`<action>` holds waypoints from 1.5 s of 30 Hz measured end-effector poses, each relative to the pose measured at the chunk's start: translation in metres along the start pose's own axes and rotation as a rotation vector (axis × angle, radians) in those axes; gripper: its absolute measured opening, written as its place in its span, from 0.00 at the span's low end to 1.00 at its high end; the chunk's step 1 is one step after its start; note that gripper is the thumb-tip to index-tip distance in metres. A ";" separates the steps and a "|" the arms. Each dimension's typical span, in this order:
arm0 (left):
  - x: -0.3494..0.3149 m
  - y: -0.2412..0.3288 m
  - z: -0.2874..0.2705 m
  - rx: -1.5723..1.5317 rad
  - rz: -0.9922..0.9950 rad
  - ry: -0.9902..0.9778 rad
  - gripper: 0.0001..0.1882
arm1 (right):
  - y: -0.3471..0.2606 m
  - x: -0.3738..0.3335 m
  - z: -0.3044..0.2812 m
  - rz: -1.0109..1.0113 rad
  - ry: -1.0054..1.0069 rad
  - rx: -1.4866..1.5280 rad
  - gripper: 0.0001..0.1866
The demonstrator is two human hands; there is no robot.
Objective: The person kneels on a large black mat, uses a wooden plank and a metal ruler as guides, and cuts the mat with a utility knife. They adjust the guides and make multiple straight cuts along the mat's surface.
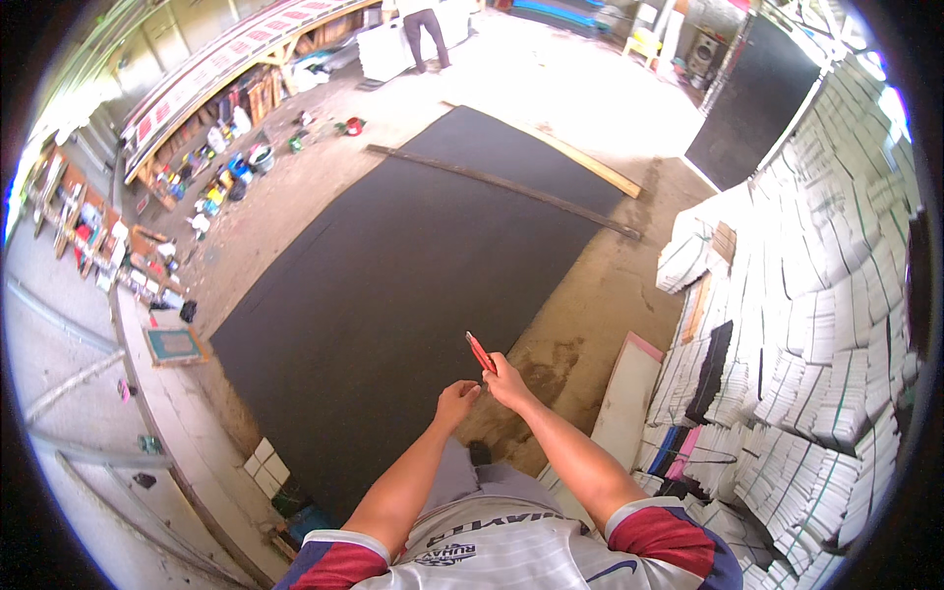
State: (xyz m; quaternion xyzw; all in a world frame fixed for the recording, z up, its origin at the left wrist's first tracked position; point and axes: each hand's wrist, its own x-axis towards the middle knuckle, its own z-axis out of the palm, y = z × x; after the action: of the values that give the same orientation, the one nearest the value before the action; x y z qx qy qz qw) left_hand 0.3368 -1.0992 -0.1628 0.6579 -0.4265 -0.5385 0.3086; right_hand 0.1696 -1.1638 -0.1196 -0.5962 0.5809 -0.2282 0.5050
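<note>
A red box cutter is gripped in my right hand, its metal tip pointing up and away from me. Close by on the left, my left hand has its fingers curled together; whether anything is between them is hidden. Both hands are held in front of my body, above the near right edge of a large black sheet lying flat on the floor. Across the sheet's far part lies a long dark strip. A pale wooden strip lies along its far right edge.
Tall stacks of bundled white sheets line the right side. A pale board leans beside them. Paint cans and tubs stand at left by a long workbench. A person stands at the far end; a black panel stands far right.
</note>
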 end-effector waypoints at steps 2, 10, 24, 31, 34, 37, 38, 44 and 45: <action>0.018 0.012 0.019 0.004 0.008 -0.061 0.20 | -0.002 -0.007 -0.027 0.059 -0.006 0.068 0.23; 0.062 0.087 0.084 -0.497 -0.188 -0.137 0.28 | -0.003 0.004 -0.108 0.045 0.007 0.240 0.21; 0.227 0.234 0.203 -0.555 -0.155 -0.225 0.15 | 0.052 0.130 -0.276 0.185 -0.005 0.451 0.11; 0.308 0.305 0.337 -0.424 -0.112 -0.261 0.16 | 0.116 0.167 -0.411 0.145 0.046 0.659 0.12; 0.359 0.370 0.413 -0.373 -0.024 -0.314 0.17 | 0.189 0.227 -0.497 0.032 0.109 0.437 0.14; 0.388 0.391 0.446 -0.359 -0.037 -0.299 0.18 | 0.133 0.230 -0.565 0.110 0.112 0.494 0.13; 0.396 0.403 0.462 -0.377 -0.039 -0.297 0.17 | 0.124 0.234 -0.591 0.168 0.113 0.521 0.13; 0.476 0.466 0.536 -0.414 -0.010 -0.280 0.15 | 0.138 0.305 -0.684 0.223 0.203 0.399 0.10; 0.493 0.471 0.542 -0.391 0.001 -0.290 0.15 | 0.139 0.320 -0.697 0.215 0.209 0.366 0.09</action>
State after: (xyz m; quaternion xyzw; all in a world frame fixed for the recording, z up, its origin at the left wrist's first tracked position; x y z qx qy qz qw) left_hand -0.2699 -1.7206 -0.0996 0.5011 -0.3543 -0.6996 0.3660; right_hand -0.4222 -1.6683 -0.0722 -0.4024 0.6393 -0.3350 0.5631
